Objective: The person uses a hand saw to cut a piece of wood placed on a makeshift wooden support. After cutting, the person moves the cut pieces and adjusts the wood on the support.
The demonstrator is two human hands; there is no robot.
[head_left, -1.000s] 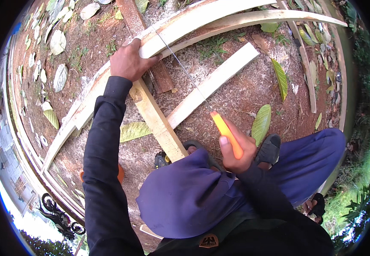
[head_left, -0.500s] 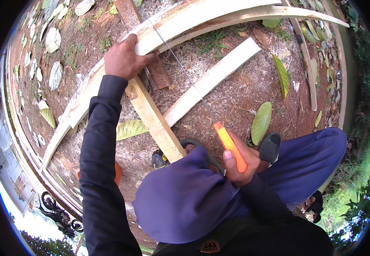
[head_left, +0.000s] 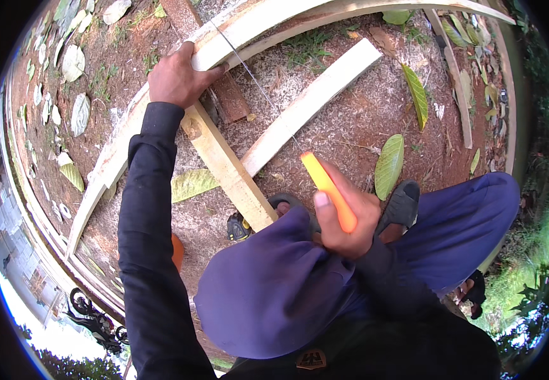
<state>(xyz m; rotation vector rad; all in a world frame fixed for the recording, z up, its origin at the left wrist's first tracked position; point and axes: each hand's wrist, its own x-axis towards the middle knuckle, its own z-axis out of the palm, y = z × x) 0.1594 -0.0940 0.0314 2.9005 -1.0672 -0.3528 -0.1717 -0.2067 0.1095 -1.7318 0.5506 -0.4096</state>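
My left hand (head_left: 176, 79) is wrapped over the edge of a long pale plank (head_left: 255, 22), pressing where it crosses a yellowish timber (head_left: 224, 158) and a reddish-brown board (head_left: 227, 95). My right hand (head_left: 347, 212) grips the orange handle (head_left: 325, 183) of a handsaw, its thin blade (head_left: 252, 76) running up to and across the pale plank. A shorter pale board (head_left: 312, 107) lies diagonally on the sawdust-covered ground beneath the blade. My bent knee in blue trousers (head_left: 262, 278) is close to the timber's near end.
A black-and-yellow tool (head_left: 238, 227) and an orange object (head_left: 177, 252) lie near my legs. My sandaled foot (head_left: 398, 209) is at the right, another sandaled foot (head_left: 474, 291) at lower right. Leaves, loose strips (head_left: 461, 120) and a motorbike (head_left: 94, 323) are around.
The orange saw handle moved down and right, then up and left. Both hands and the boards now appear slightly higher in the picture. My left hand keeps its grip on the plank.
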